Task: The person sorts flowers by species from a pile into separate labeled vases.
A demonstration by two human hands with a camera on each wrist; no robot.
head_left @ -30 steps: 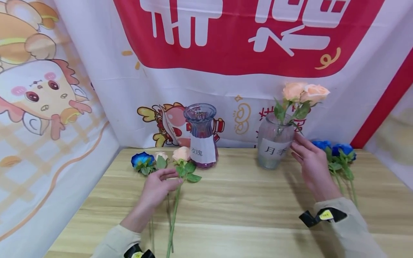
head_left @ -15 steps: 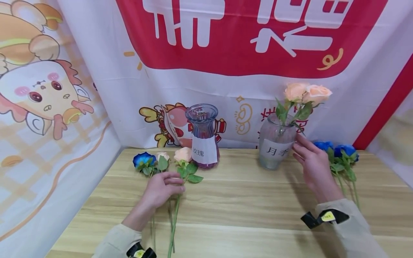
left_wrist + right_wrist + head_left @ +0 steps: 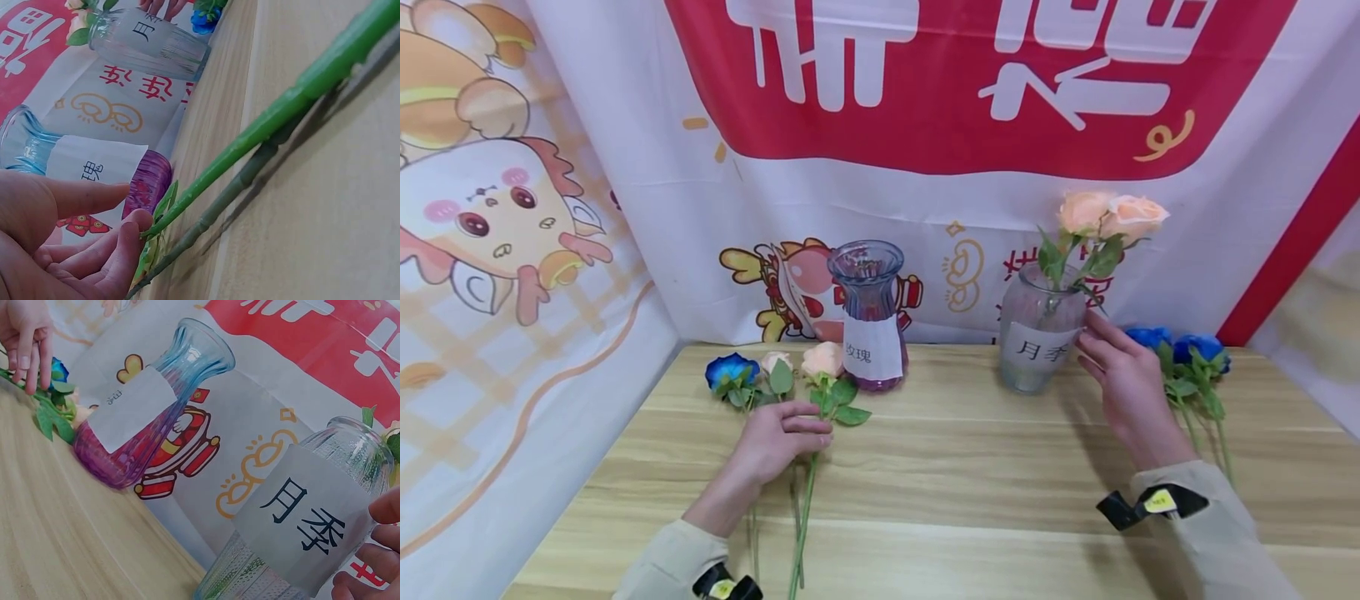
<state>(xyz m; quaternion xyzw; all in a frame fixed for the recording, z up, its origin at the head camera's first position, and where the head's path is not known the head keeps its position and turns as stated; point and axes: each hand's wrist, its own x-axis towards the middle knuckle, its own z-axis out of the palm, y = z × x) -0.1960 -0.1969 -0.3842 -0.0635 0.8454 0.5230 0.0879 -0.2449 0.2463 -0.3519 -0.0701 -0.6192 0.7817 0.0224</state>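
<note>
Little changed since a second ago. Left hand (image 3: 772, 442) still pinching rose stem (image 3: 806, 508) flat on table (image 3: 970, 467). Right hand (image 3: 1126, 385), fingers relaxed, touching clear vase (image 3: 1039, 337); blue roses (image 3: 1187, 354) behind it partly hidden.

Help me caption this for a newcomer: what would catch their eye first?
Probably the red banner across the back, then the two peach roses standing in the clear vase that the right hand touches. Left of it stands a purple vase, with the left hand on loose stems lying on the table.
</note>
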